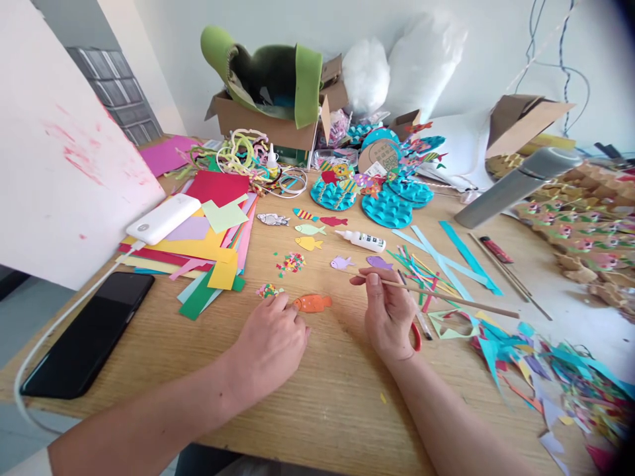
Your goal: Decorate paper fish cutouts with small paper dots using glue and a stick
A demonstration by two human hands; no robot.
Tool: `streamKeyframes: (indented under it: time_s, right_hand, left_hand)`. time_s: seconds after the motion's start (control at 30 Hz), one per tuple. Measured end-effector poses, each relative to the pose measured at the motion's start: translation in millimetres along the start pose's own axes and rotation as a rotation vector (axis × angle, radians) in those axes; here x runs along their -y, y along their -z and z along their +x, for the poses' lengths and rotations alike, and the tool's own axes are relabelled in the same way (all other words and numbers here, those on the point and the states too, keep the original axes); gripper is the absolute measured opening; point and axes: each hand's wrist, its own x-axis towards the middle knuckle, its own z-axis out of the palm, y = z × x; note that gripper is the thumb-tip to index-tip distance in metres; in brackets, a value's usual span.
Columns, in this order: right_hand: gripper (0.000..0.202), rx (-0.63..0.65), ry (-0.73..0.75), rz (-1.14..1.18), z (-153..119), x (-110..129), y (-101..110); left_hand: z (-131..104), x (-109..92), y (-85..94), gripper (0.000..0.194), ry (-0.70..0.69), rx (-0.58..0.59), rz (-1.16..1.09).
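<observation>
My right hand [387, 314] grips a thin wooden stick [461, 302], its narrow tip pointing left and its thicker end reaching right. My left hand [272, 337] rests on the table with fingers curled down at a small pile of paper bits [268, 289]; what the fingertips hold is hidden. Beside those fingers lies an orange paper fish [315, 303] with small pale dots. A second pile of colourful paper bits [292, 263] is just beyond. Yellow [308, 244], green [310, 230], red [334, 221] and lilac [341, 262] paper fish lie farther back, near a white glue bottle [364, 240].
Coloured paper sheets [218, 188] and a white power bank [163, 218] lie left, above a black phone [92, 337]. Right are paper strips [471, 258], paper scraps [555, 370] and a grey thermos [516, 188]. Blue egg-tray pieces [387, 211] and a cardboard box [268, 125] stand behind.
</observation>
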Motion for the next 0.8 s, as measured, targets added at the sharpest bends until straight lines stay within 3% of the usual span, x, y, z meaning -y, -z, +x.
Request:
streamKeyframes:
  time_s: [0.27, 0.43, 0.57, 0.7, 0.8]
  right_hand:
    - [0.014, 0.06, -0.09, 0.055, 0, 8, -7]
    - [0.023, 0.224, -0.207, 0.122, 3, 20, -19]
    - [0.032, 0.373, -0.278, 0.138, 15, 28, -29]
    - [0.037, 0.425, -0.277, 0.184, 34, 39, -44]
    - [0.042, 0.448, -0.267, 0.21, 43, 47, -58]
  left_hand:
    - [-4, 7, 2.6, 0.025, 0.011, 0.049, -0.048]
    - [-4, 6, 2.6, 0.024, -0.009, 0.067, -0.031]
    - [-4, 0, 7.7, 0.024, -0.055, 0.188, 0.012]
    - [-5, -6, 12.4, 0.015, -0.066, 0.332, 0.039]
    - [-8, -11, 8.2, 0.011, -0.053, 0.331, 0.057]
